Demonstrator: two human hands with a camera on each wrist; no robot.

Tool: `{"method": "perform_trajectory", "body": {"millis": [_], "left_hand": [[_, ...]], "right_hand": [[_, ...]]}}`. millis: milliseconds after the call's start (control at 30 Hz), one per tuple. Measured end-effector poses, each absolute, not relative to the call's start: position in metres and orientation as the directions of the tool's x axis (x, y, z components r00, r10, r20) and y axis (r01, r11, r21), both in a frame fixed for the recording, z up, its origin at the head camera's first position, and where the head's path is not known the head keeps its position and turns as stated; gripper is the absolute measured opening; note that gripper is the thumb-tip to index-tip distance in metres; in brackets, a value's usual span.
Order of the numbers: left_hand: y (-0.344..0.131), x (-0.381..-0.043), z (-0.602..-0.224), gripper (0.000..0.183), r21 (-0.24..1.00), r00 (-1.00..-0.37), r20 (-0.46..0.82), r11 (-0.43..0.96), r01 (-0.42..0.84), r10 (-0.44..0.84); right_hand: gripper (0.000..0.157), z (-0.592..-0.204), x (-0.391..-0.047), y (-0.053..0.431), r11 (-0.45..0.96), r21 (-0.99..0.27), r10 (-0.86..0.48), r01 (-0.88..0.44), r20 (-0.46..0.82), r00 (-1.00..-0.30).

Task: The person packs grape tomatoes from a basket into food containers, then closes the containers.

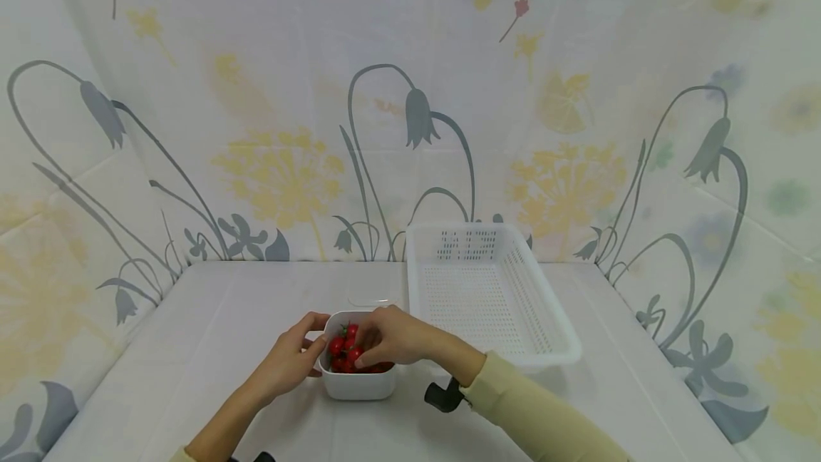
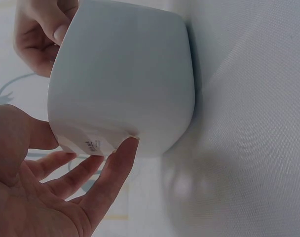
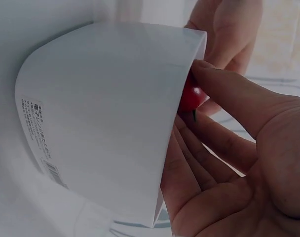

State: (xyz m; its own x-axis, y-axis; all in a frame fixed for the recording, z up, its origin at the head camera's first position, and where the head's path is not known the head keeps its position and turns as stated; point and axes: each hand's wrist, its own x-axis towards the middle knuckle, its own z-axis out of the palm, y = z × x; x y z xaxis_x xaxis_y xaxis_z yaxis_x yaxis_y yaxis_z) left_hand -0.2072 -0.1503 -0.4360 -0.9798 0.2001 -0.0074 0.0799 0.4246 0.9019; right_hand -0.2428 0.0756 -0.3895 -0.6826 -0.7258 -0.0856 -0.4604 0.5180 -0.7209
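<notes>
A white rectangular container [image 1: 360, 387] stands upright on the table with several red cherry tomatoes [image 1: 336, 346] inside, some with green stems. My left hand [image 1: 290, 358] holds the container's left side. In the left wrist view, its thumb is at the rim and its fingertips [image 2: 125, 148] lie against the outer wall. My right hand [image 1: 400, 336] reaches over the rim into the container. In the right wrist view, its thumb and fingers close around one cherry tomato [image 3: 192, 94] just inside the rim; part of that tomato is hidden by the wall.
A large white perforated basket [image 1: 564, 337] stands to the right and behind the container. Behind the container lies a clear, thin-edged piece [image 1: 375, 301]. A flower-printed sheet [image 1: 410, 41] hangs at the back and sides of the white table [image 1: 224, 319].
</notes>
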Motion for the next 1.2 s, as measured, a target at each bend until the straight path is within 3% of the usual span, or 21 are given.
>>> {"method": "perform_trajectory", "body": {"millis": [333, 600, 733, 900, 1000, 1067, 1200], "left_hand": [[-0.150, -0.208, -0.436, 0.032, 0.904, -0.981, -0.004, 0.419, 0.080, 0.195], [-0.147, -0.207, -0.435, 0.032, 0.904, -0.981, -0.004, 0.420, 0.079, 0.194], [-0.147, -0.207, -0.436, 0.033, 0.907, -0.982, -0.009, 0.415, 0.072, 0.189], [-0.148, -0.207, -0.437, 0.037, 0.907, -0.984, -0.031, 0.419, 0.047, 0.178], [-0.151, -0.207, -0.436, 0.038, 0.900, -0.987, -0.042, 0.436, 0.030, 0.154], [-0.153, -0.206, -0.434, 0.038, 0.895, -0.989, -0.023, 0.444, 0.045, 0.147], [-0.157, -0.203, -0.428, 0.036, 0.830, -0.983, 0.115, 0.529, 0.176, 0.147]], "right_hand": [[0.010, -0.397, -0.242, 0.065, 0.576, -0.627, -0.721, -0.525, -0.085, -0.688], [0.019, -0.399, -0.240, 0.059, 0.634, -0.554, -0.696, -0.540, -0.104, -0.711], [0.015, -0.395, -0.239, 0.063, 0.615, -0.577, -0.709, -0.537, -0.108, -0.696], [0.029, -0.380, -0.235, 0.076, 0.561, -0.645, -0.735, -0.519, -0.100, -0.671], [0.020, -0.370, -0.230, 0.090, 0.571, -0.618, -0.728, -0.540, -0.077, -0.682], [0.012, -0.364, -0.227, 0.102, 0.584, -0.590, -0.715, -0.558, -0.047, -0.698], [0.021, -0.356, -0.220, 0.134, 0.599, -0.525, -0.680, -0.604, 0.064, -0.730]]}}
